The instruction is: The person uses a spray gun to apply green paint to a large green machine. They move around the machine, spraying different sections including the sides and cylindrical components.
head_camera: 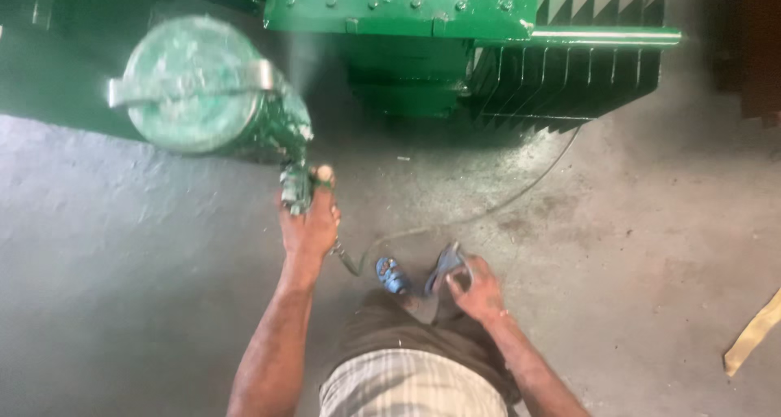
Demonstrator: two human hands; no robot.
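My left hand (pixel 309 226) grips the handle of a paint spray gun (pixel 294 185) smeared with green paint. On top of the gun sits a round metal cup (pixel 195 83), also splashed green. A faint mist rises from the nozzle toward the green-painted machine (pixel 407 10) ahead. A thin hose (pixel 504 201) runs from under the gun across the floor. My right hand (pixel 478 287) is low at the right, fingers curled beside a blue sandal (pixel 445 264). Whether it holds anything is unclear.
A second blue sandal (pixel 393 275) is on the grey concrete floor (pixel 122 246). The machine has a row of green toothed fins (pixel 569 75) at the right. A yellowish strap (pixel 752 336) lies at the far right edge.
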